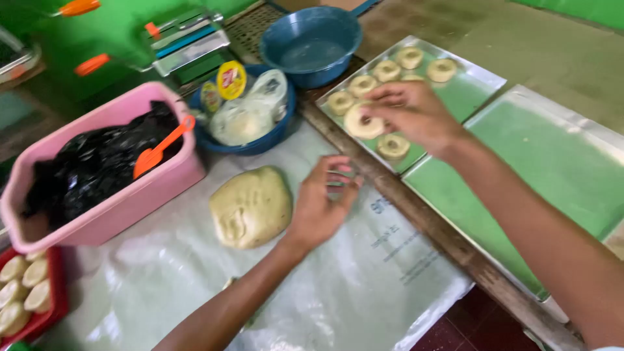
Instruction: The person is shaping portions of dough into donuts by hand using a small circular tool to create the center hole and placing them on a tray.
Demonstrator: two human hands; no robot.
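Right hand (416, 114) pinched a dough ring (363, 122) over the tray's (478, 88) near edge, left hand (322, 201) half-open w/ nothing; ring could've stretched or torn.

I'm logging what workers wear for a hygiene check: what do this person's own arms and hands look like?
Both forearms are bare, with no sleeves in view. The left hand and right hand wear no gloves, and no rings, watch or bracelets show. At the bottom right corner, a sliver of pale fabric may be a garment's edge.

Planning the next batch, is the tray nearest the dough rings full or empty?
Empty: the near tray shows bare green lining, while rings fill the far tray.
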